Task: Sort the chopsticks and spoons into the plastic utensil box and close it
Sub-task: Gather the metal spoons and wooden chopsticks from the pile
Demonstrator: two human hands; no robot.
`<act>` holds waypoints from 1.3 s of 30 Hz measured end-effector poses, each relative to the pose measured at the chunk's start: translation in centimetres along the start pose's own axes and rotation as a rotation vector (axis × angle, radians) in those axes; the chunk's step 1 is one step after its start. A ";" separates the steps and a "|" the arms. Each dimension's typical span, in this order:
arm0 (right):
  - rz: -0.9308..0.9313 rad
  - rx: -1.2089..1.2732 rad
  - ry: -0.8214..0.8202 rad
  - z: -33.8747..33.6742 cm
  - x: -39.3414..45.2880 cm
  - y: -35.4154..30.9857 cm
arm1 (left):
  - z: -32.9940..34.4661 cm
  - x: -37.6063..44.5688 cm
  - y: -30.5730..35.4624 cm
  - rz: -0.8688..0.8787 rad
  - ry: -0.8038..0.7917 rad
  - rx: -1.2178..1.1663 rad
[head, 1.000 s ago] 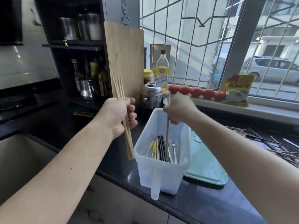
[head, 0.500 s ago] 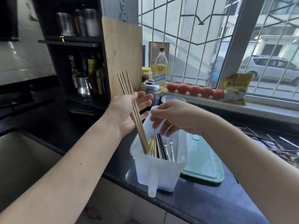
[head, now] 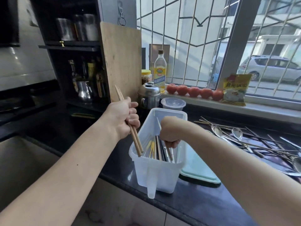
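Observation:
A translucent white plastic utensil box point(head: 156, 176) stands open on the black counter near its front edge. Inside it stand several dark chopsticks, yellow-handled pieces and metal forks point(head: 154, 149). My left hand point(head: 123, 118) grips a few wooden chopsticks point(head: 136, 142) at the box's left rim, their lower tips at the rim. My right hand point(head: 171, 132) is down inside the box, fingers curled round a wooden chopstick point(head: 168, 151). The pale green lid point(head: 198, 170) lies flat right of the box. Loose spoons and chopsticks point(head: 244, 139) lie scattered on the counter at right.
A sink point(head: 24, 160) lies left of the box. Behind it stand a wooden cutting board point(head: 123, 59), a steel pot point(head: 149, 95), a lidded plastic tub point(head: 173, 103), an oil bottle point(head: 160, 69), several tomatoes point(head: 193, 91) and a yellow packet point(head: 235, 88) on the sill.
My right hand has gone down into the box with a wooden chopstick. My left hand has tilted its chopsticks and lowered their tips to the box's left rim.

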State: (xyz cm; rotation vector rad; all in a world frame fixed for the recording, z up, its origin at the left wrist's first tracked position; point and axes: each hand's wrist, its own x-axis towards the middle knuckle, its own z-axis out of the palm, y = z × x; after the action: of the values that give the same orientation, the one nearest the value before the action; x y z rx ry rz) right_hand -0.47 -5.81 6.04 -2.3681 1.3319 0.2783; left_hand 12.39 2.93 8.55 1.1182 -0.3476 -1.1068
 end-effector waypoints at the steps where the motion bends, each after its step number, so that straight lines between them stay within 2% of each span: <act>1: -0.002 -0.026 -0.023 0.3 0.2 -0.5 | 0.1 -0.3 -0.1 -0.013 -0.016 0.020; 3: 0.005 0.030 -0.027 0.0 0.6 -0.3 | 0.3 -0.6 -0.3 -0.024 -0.045 0.032; 7: -0.122 0.375 0.212 -2.7 -1.4 1.0 | 0.4 -0.8 0.0 0.069 -0.065 -0.072; 10: -0.289 0.592 0.151 -3.5 -4.7 0.7 | 1.3 -1.1 0.1 0.104 -0.121 -0.128; 12: -0.365 0.588 0.130 -2.6 -5.7 -0.1 | 2.4 -1.6 -0.1 0.056 -0.201 -0.149; 15: -0.392 0.613 0.269 -1.4 -5.4 -0.6 | 3.5 -1.9 -0.8 0.034 -0.241 -0.116; 17: -0.356 0.642 0.343 -1.9 -4.6 0.1 | 3.1 -1.6 -1.0 0.065 -0.177 -0.073; 19: -0.267 0.484 0.415 -2.7 -3.5 1.2 | 1.8 -0.9 -0.7 0.103 -0.070 -0.089; 20: -0.198 0.365 0.383 -3.0 -3.1 1.6 | 1.0 -0.5 -0.5 0.099 -0.022 -0.126; 23: -0.030 0.097 0.092 -1.8 -2.1 1.0 | -1.0 0.2 0.0 0.005 0.042 -0.136; 26: 0.017 -0.007 -0.078 0.6 -1.1 -0.6 | -1.0 -0.2 -0.1 -0.036 0.029 -0.071; 28: 0.025 -0.022 -0.119 1.3 -0.5 -1.0 | -0.5 -0.7 -0.3 -0.024 0.018 -0.043; 30: 0.010 0.064 -0.075 0.4 -0.4 -0.5 | -0.2 -0.9 -0.5 -0.003 0.013 -0.046; 34: -0.162 0.438 0.246 -2.6 -3.5 0.7 | 0.4 -1.4 -0.4 0.059 -0.051 -0.161; 36: -0.282 0.642 0.185 -2.8 -5.8 0.5 | 1.4 -1.8 -0.5 0.074 -0.107 -0.209; 37: -0.327 0.672 0.149 -2.5 -6.5 0.2 | 2.0 -2.0 -0.6 0.067 -0.136 -0.219; 39: -0.377 0.654 0.202 -1.6 -6.8 -0.3 | 3.1 -2.2 -1.1 0.045 -0.179 -0.212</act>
State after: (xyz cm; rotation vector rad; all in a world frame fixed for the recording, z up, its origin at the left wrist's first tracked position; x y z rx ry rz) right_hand -3.82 -1.20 10.02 -2.0394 0.8413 -0.4508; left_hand 8.55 3.13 9.64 0.8239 -0.3840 -1.1773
